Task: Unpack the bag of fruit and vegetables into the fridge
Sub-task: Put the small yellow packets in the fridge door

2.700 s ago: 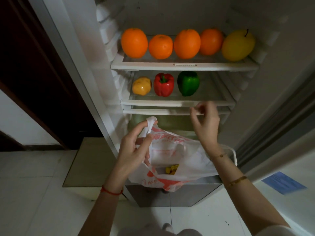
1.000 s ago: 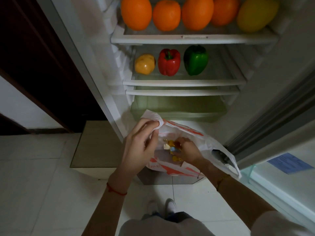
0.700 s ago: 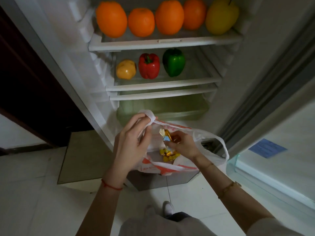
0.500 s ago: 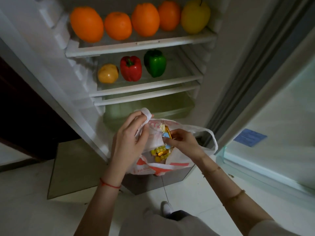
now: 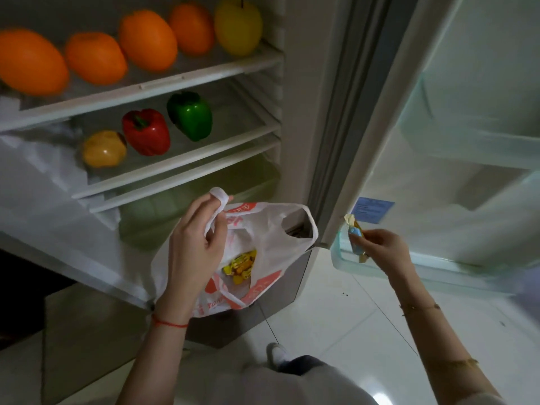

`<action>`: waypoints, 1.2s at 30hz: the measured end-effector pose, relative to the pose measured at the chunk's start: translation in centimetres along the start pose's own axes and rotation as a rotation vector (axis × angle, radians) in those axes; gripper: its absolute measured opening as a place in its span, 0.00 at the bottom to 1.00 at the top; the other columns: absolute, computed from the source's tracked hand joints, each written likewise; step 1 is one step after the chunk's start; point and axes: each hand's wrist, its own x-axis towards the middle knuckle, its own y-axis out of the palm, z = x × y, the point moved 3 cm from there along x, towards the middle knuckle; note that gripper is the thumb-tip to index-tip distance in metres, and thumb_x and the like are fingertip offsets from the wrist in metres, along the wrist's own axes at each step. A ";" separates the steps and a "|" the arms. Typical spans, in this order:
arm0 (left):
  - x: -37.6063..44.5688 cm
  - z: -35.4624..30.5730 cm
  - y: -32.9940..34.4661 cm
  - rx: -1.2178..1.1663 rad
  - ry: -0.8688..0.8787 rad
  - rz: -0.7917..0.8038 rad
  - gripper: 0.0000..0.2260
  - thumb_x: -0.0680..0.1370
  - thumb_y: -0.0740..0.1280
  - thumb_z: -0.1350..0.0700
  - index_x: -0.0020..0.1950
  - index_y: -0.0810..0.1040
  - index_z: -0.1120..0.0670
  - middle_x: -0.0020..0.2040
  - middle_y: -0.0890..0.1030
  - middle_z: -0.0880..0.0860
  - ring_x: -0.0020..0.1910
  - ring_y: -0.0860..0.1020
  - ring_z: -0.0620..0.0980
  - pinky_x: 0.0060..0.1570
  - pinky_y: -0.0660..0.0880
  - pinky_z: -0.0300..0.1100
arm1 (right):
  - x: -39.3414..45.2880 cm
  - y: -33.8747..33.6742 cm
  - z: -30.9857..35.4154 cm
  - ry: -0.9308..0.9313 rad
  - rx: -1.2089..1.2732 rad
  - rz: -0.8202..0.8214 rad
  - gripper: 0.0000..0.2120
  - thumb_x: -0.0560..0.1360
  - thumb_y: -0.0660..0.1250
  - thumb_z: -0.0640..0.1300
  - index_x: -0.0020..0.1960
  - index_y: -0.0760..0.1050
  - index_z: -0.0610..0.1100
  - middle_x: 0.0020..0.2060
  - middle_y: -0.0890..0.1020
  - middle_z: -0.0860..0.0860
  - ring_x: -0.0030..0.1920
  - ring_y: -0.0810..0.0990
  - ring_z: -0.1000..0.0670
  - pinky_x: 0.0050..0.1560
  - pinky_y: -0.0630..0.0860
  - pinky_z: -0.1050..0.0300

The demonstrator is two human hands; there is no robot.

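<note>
My left hand (image 5: 194, 247) grips the handle of a white and orange plastic bag (image 5: 264, 229) in front of the open fridge. Yellow wrapped sweets (image 5: 241, 266) lie at the bottom of the bag. My right hand (image 5: 380, 248) pinches a few small wrapped sweets (image 5: 355, 230) in blue and gold wrappers, held out to the right just above the lowest door bin (image 5: 347, 261) of the fridge door.
The top shelf (image 5: 163, 83) carries several oranges (image 5: 147, 43) and a yellow apple (image 5: 238, 24). Below stand a yellow (image 5: 103, 149), a red (image 5: 146, 131) and a green pepper (image 5: 190, 115). A greenish crisper drawer (image 5: 163, 211) sits under them. White tiled floor lies beneath.
My right hand came out of the bag with the wrapped sweets and moved right to the door bin. The view swung right toward the fridge door. My left hand kept hold of the bag.
</note>
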 end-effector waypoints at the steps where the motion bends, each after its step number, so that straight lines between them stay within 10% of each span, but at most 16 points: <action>1: 0.1 -0.1 0.1 -0.012 -0.001 0.003 0.13 0.80 0.64 0.60 0.63 0.79 0.61 0.63 0.79 0.57 0.58 0.77 0.46 0.55 0.69 0.22 | 0.3 0.0 -0.6 0.016 -0.050 0.005 0.11 0.70 0.75 0.52 0.44 0.84 0.44 0.36 0.85 0.47 0.38 0.82 0.49 0.43 0.76 0.53; 13: 0.8 0.3 0.6 -0.057 -0.016 0.054 0.17 0.80 0.61 0.54 0.65 0.78 0.60 0.64 0.78 0.55 0.59 0.79 0.49 0.54 0.75 0.29 | 3.9 1.3 -4.8 0.174 -0.335 -0.071 0.19 0.72 0.72 0.54 0.31 0.77 0.41 0.28 0.81 0.45 0.31 0.78 0.48 0.31 0.72 0.56; 28: 0.2 1.2 0.2 -0.084 -0.028 0.015 0.16 0.81 0.61 0.55 0.64 0.78 0.60 0.64 0.79 0.55 0.62 0.78 0.50 0.58 0.79 0.47 | 5.2 3.8 -5.6 0.284 -0.626 0.036 0.29 0.73 0.64 0.66 0.40 0.77 0.38 0.37 0.79 0.44 0.36 0.77 0.44 0.34 0.69 0.57; 36: -0.3 1.2 -0.5 -0.104 -0.049 -0.011 0.17 0.80 0.60 0.54 0.64 0.78 0.60 0.64 0.79 0.54 0.62 0.78 0.50 0.57 0.80 0.47 | 2.9 2.8 -0.7 0.013 -0.610 0.004 0.17 0.76 0.68 0.49 0.35 0.77 0.38 0.34 0.82 0.43 0.36 0.76 0.44 0.35 0.70 0.57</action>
